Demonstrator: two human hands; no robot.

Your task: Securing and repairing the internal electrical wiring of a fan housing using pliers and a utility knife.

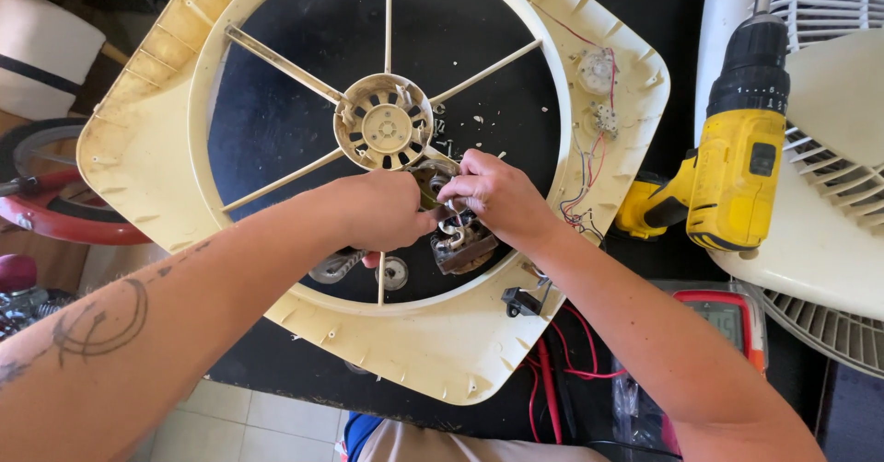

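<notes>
Both hands, left hand (382,212) and right hand (490,195), grip closed around the motor (460,241) between them.

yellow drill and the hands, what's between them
In the head view, the cream fan frame's rim lies between the drill and the hands, carrying two small switch parts and thin red and dark wires.

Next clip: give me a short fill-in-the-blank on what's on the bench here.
1. Both hands, left hand and right hand, work on a small motor inside the cream fan ____.
2. The cordless drill on the right is black and ____.
3. The red-cased meter lies near the person's ____ forearm.

Missing words: frame; yellow; right
</notes>
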